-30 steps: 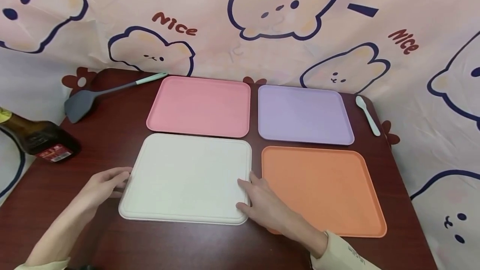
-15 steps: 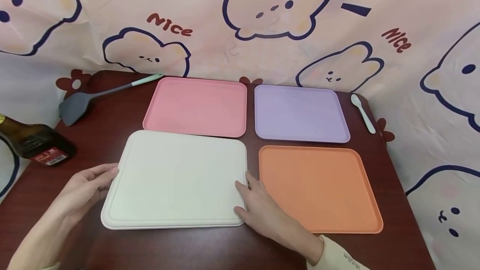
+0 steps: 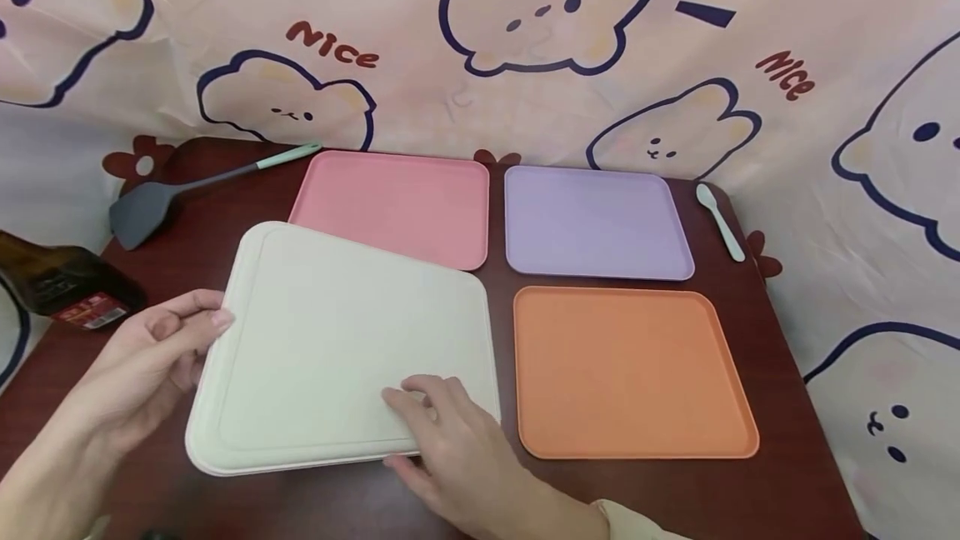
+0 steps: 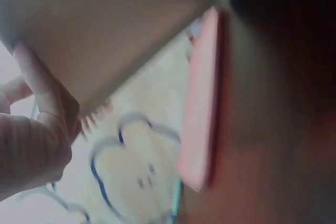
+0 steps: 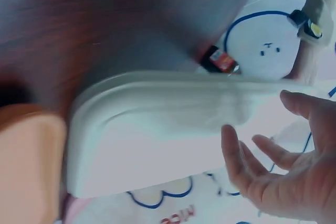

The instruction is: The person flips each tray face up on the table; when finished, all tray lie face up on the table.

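Observation:
A white tray [image 3: 337,340] is tilted, its left side raised off the table and its right side low. In the head view my left hand [image 3: 153,357] pinches the tray's left edge, thumb on the upper face. The left wrist view has the tray's shaded underside [image 4: 121,30], with my fingers against its edge. My right hand [image 3: 465,448] is at the near edge, right of the middle, with fingers spread and loosely bent over the face. In the right wrist view its fingers [image 5: 233,156] overlap the tray without gripping it.
Behind the white tray lies a pink tray [image 3: 405,207], partly covered by it. A purple tray [image 3: 596,223] and an orange tray [image 3: 630,373] lie to the right. A spatula [image 3: 142,211], a dark bottle [image 3: 67,282] and a small spoon [image 3: 720,223] lie near the table's sides.
The white tray's left side has risen and shifted left with my left hand. My right hand has let go of the right edge and moved left to the near edge.

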The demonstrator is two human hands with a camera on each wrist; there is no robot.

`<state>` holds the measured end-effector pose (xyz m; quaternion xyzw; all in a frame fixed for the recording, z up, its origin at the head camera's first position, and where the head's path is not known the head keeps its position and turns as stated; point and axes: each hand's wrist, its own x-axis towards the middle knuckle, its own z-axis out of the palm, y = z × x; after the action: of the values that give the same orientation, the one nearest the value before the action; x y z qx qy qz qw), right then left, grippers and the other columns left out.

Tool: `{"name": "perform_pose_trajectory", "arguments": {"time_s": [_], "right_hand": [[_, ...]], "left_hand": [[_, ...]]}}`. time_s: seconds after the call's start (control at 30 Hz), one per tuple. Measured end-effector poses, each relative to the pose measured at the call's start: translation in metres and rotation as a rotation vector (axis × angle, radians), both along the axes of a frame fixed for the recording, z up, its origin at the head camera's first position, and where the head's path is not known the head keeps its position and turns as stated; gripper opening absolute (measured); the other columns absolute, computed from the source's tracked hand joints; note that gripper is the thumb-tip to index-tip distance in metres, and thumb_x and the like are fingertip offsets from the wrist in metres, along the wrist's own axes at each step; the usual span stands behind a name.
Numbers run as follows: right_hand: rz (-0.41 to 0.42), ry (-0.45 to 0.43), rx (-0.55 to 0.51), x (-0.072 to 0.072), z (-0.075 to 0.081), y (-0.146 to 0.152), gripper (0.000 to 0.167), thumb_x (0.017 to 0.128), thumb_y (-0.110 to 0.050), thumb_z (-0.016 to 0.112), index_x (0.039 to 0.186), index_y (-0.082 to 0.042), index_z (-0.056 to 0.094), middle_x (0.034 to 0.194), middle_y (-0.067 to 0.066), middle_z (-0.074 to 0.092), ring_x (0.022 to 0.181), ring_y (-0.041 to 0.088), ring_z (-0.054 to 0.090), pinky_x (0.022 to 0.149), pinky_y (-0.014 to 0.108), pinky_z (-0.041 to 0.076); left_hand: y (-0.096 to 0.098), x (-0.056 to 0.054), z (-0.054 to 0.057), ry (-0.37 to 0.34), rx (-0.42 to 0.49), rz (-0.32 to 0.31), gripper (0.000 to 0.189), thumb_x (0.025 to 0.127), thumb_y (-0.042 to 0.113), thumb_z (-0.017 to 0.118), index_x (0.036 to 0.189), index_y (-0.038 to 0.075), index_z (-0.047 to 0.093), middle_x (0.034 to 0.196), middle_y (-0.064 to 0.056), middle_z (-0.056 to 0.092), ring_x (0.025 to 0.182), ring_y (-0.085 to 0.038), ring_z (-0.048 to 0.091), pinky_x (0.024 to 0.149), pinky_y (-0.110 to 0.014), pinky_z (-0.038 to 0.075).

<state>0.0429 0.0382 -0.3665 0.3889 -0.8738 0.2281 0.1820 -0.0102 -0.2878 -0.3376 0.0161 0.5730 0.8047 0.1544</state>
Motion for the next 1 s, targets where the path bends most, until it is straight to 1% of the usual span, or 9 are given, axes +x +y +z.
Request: {"name": "perform_pose_trajectory", "arguments": {"time_s": [0.13, 0.23, 0.37, 0.5, 0.63, 0.7, 0.77, 0.87, 1.0], "right_hand": [[-0.046, 0.184, -0.009, 0.0, 0.007, -0.008, 0.063, 0.072, -0.043, 0.079, 0.121, -0.009, 0.062, 0.113, 0.006, 0.058, 0.079, 0.014, 0.054, 0.063, 0.012, 0.049], [-0.084, 0.247, -0.017, 0.0, 0.01, -0.01, 0.063, 0.07, -0.048, 0.077, 0.117, -0.008, 0.063, 0.11, 0.005, 0.06, 0.078, 0.015, 0.056, 0.061, 0.012, 0.05], [-0.141, 0.311, -0.014, 0.002, 0.013, -0.013, 0.065, 0.063, -0.046, 0.078, 0.113, -0.007, 0.064, 0.109, 0.006, 0.061, 0.08, 0.017, 0.059, 0.053, 0.011, 0.049], [-0.177, 0.315, -0.004, 0.006, 0.016, -0.013, 0.072, 0.057, -0.032, 0.075, 0.122, -0.004, 0.062, 0.12, 0.011, 0.061, 0.088, 0.02, 0.064, 0.044, 0.01, 0.045], [-0.165, 0.329, -0.018, 0.009, 0.02, -0.009, 0.066, 0.063, -0.018, 0.055, 0.126, 0.0, 0.059, 0.125, 0.016, 0.06, 0.092, 0.024, 0.067, 0.041, 0.012, 0.045], [-0.16, 0.348, -0.037, 0.009, 0.021, -0.005, 0.063, 0.066, -0.015, 0.047, 0.125, 0.002, 0.06, 0.125, 0.017, 0.061, 0.092, 0.025, 0.068, 0.044, 0.015, 0.049], [-0.162, 0.361, -0.066, 0.009, 0.022, -0.002, 0.062, 0.066, -0.014, 0.045, 0.123, 0.002, 0.061, 0.125, 0.017, 0.061, 0.093, 0.025, 0.068, 0.045, 0.015, 0.05], [-0.179, 0.326, -0.104, 0.011, 0.023, 0.002, 0.065, 0.061, -0.013, 0.049, 0.123, 0.002, 0.061, 0.116, 0.014, 0.061, 0.092, 0.023, 0.066, 0.044, 0.013, 0.047], [-0.217, 0.267, -0.124, 0.015, 0.024, 0.006, 0.071, 0.055, -0.013, 0.052, 0.124, 0.0, 0.062, 0.089, 0.005, 0.053, 0.075, 0.016, 0.055, 0.038, 0.009, 0.036]], "left_hand": [[0.023, -0.001, 0.016, 0.055, 0.029, -0.037, 0.024, 0.101, -0.006, 0.039, 0.115, 0.003, 0.056, 0.097, -0.009, 0.069, 0.081, -0.016, 0.068, 0.065, -0.033, 0.058], [0.036, -0.004, 0.025, 0.095, 0.094, -0.044, 0.022, 0.1, -0.009, 0.037, 0.111, 0.0, 0.053, 0.092, -0.009, 0.07, 0.081, -0.015, 0.067, 0.066, -0.03, 0.057], [0.049, -0.004, 0.032, 0.106, 0.149, -0.01, 0.021, 0.099, -0.011, 0.037, 0.106, 0.0, 0.054, 0.085, -0.008, 0.069, 0.079, -0.014, 0.066, 0.067, -0.028, 0.057], [0.058, -0.001, 0.038, 0.107, 0.178, -0.021, 0.02, 0.1, -0.01, 0.037, 0.106, 0.002, 0.051, 0.083, -0.007, 0.069, 0.078, -0.014, 0.067, 0.066, -0.03, 0.057], [0.067, -0.002, 0.044, 0.145, 0.238, -0.108, 0.02, 0.1, -0.011, 0.032, 0.109, 0.0, 0.045, 0.091, -0.012, 0.07, 0.081, -0.018, 0.069, 0.069, -0.034, 0.058], [0.072, -0.003, 0.047, 0.176, 0.229, -0.145, 0.02, 0.1, -0.01, 0.031, 0.112, 0.0, 0.043, 0.096, -0.015, 0.07, 0.082, -0.02, 0.069, 0.07, -0.034, 0.058], [0.076, -0.005, 0.05, 0.21, 0.184, -0.168, 0.02, 0.101, -0.008, 0.031, 0.115, 0.0, 0.042, 0.097, -0.015, 0.069, 0.084, -0.021, 0.068, 0.072, -0.034, 0.057], [0.082, -0.006, 0.054, 0.248, 0.082, -0.175, 0.019, 0.102, -0.004, 0.032, 0.116, 0.001, 0.045, 0.1, -0.011, 0.066, 0.085, -0.02, 0.066, 0.071, -0.033, 0.056], [0.085, -0.008, 0.054, 0.281, 0.041, -0.179, 0.022, 0.104, 0.0, 0.03, 0.118, -0.002, 0.047, 0.105, -0.012, 0.058, 0.089, -0.019, 0.064, 0.072, -0.033, 0.056]]}}
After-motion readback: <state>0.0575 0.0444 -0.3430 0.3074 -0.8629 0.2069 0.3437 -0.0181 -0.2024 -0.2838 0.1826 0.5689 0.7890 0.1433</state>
